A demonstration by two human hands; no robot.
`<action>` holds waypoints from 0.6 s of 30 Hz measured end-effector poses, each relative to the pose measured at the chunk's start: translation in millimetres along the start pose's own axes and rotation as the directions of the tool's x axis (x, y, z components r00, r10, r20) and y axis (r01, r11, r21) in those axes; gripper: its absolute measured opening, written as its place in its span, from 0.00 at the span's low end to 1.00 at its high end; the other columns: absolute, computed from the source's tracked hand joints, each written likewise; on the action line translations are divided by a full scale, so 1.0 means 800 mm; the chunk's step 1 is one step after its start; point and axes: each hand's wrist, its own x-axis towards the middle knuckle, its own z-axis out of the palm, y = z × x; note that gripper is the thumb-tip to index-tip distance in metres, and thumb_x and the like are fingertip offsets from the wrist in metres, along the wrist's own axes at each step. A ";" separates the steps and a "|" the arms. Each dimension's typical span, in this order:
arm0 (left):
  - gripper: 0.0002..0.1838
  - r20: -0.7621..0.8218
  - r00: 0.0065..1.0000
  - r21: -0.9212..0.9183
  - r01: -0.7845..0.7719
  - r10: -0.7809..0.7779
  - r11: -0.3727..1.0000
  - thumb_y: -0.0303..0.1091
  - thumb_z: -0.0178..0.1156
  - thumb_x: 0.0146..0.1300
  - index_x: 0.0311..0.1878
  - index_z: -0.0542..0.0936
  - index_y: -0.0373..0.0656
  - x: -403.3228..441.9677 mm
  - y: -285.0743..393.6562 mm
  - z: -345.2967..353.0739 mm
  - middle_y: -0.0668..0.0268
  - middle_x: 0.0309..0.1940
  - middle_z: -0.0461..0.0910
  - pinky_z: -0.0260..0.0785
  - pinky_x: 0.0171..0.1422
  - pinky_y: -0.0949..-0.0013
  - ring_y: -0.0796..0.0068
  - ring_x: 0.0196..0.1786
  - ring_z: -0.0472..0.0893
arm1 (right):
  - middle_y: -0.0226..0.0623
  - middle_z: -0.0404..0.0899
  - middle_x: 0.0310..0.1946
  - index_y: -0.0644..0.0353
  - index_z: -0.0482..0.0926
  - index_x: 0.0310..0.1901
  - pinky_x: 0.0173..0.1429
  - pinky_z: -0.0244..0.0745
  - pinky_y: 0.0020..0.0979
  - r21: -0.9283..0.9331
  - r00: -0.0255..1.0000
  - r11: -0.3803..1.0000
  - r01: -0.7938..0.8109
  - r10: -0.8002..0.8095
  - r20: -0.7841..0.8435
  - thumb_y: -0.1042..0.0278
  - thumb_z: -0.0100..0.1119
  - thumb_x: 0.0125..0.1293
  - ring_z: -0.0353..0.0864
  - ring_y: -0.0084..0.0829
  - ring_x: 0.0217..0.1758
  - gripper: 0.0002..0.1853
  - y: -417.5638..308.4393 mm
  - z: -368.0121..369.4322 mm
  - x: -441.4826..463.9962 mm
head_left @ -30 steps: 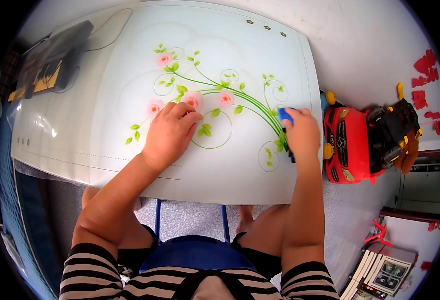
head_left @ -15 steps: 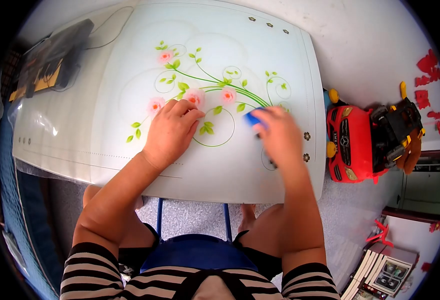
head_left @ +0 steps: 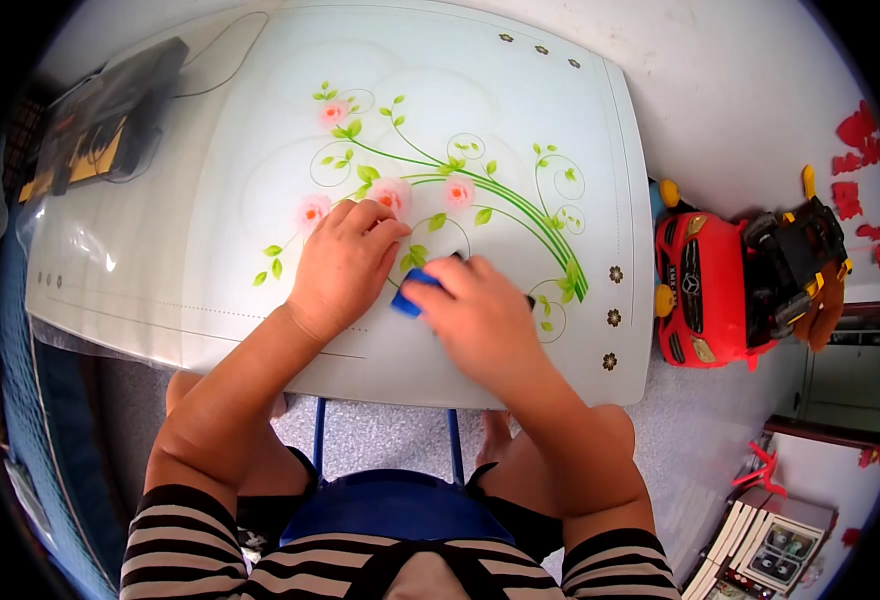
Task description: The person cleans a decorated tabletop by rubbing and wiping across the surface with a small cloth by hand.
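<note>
Gripping blue object [head_left: 407,298] in right hand [head_left: 485,318], fingers snug | propping half-curled left hand [head_left: 342,262] on tabletop [head_left: 260,130], likely for support | contents unclear

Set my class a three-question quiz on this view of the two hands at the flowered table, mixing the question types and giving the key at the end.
1. True or false: the right hand holds a blue object over the table.

2. Multiple choice: what colour is the body of the toy car beside the table?
A. Green
B. Red
C. White

3. Fill in the missing word: the fingers of the left hand are right beside a large printed pink ____.

Key
1. True
2. B
3. flower
</note>
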 end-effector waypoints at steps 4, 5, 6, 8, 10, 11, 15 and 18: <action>0.12 -0.004 1.000 0.001 -0.009 0.009 1.000 0.24 0.71 0.66 0.51 0.89 0.46 0.001 0.000 0.000 0.63 0.52 0.85 0.79 0.63 0.54 0.54 0.57 0.83 | 0.31 0.86 0.56 0.46 0.92 0.57 0.58 0.85 0.44 0.125 0.999 0.992 -0.029 0.024 0.036 0.67 0.76 0.63 0.85 0.43 0.56 0.19 0.018 -0.012 -0.002; 0.12 -0.002 1.000 0.000 -0.009 0.009 1.000 0.24 0.71 0.66 0.51 0.89 0.46 0.000 0.001 -0.001 0.63 0.52 0.85 0.79 0.63 0.54 0.54 0.57 0.83 | 0.32 0.87 0.57 0.46 0.92 0.57 0.60 0.84 0.45 0.052 0.994 0.992 -0.112 0.112 0.004 0.66 0.76 0.64 0.86 0.43 0.58 0.18 0.040 -0.017 -0.001; 0.11 0.006 1.000 -0.004 -0.001 0.001 1.000 0.24 0.71 0.67 0.51 0.89 0.47 0.001 0.001 -0.002 0.63 0.52 0.85 0.79 0.63 0.54 0.55 0.57 0.83 | 0.32 0.87 0.58 0.47 0.92 0.58 0.62 0.84 0.45 -0.019 0.981 0.981 -0.194 0.193 -0.033 0.66 0.76 0.66 0.86 0.43 0.59 0.18 0.067 -0.024 -0.001; 0.11 0.008 1.000 -0.008 0.012 -0.012 1.000 0.24 0.71 0.67 0.51 0.89 0.47 0.001 0.001 -0.003 0.64 0.52 0.85 0.79 0.63 0.54 0.55 0.57 0.83 | 0.35 0.87 0.59 0.47 0.91 0.59 0.64 0.83 0.46 -0.152 0.894 0.881 -0.448 0.436 -0.108 0.66 0.75 0.70 0.85 0.46 0.62 0.17 0.114 -0.050 -0.008; 0.11 0.024 1.000 -0.011 0.018 -0.017 1.000 0.24 0.71 0.67 0.51 0.90 0.47 0.001 0.001 -0.004 0.64 0.53 0.85 0.79 0.63 0.54 0.55 0.57 0.83 | 0.37 0.87 0.59 0.47 0.91 0.60 0.64 0.83 0.47 -0.251 0.805 0.767 -0.591 0.581 -0.121 0.66 0.74 0.71 0.85 0.48 0.62 0.17 0.152 -0.073 -0.014; 0.11 0.019 1.000 -0.011 0.019 -0.019 1.000 0.24 0.71 0.67 0.51 0.90 0.47 0.002 0.001 -0.004 0.64 0.53 0.85 0.79 0.63 0.54 0.55 0.57 0.83 | 0.37 0.87 0.59 0.47 0.91 0.60 0.64 0.83 0.47 -0.253 0.808 0.769 -0.587 0.577 -0.122 0.66 0.74 0.71 0.85 0.48 0.62 0.17 0.159 -0.074 -0.016; 0.11 0.024 0.999 -0.005 0.027 -0.027 1.000 0.25 0.71 0.67 0.51 0.90 0.46 0.002 0.002 -0.003 0.64 0.52 0.85 0.79 0.63 0.54 0.55 0.57 0.83 | 0.37 0.87 0.60 0.49 0.91 0.60 0.64 0.83 0.47 -0.218 0.809 0.781 -0.586 0.577 -0.112 0.66 0.74 0.71 0.85 0.48 0.61 0.17 0.137 -0.061 -0.014; 0.11 0.019 1.000 -0.004 0.021 -0.021 1.000 0.24 0.71 0.66 0.51 0.89 0.46 0.000 0.002 -0.002 0.64 0.52 0.84 0.79 0.63 0.54 0.55 0.57 0.83 | 0.34 0.86 0.58 0.48 0.92 0.56 0.63 0.84 0.45 -0.045 0.973 0.972 -0.229 0.229 -0.001 0.68 0.76 0.65 0.85 0.45 0.58 0.17 0.072 -0.038 -0.003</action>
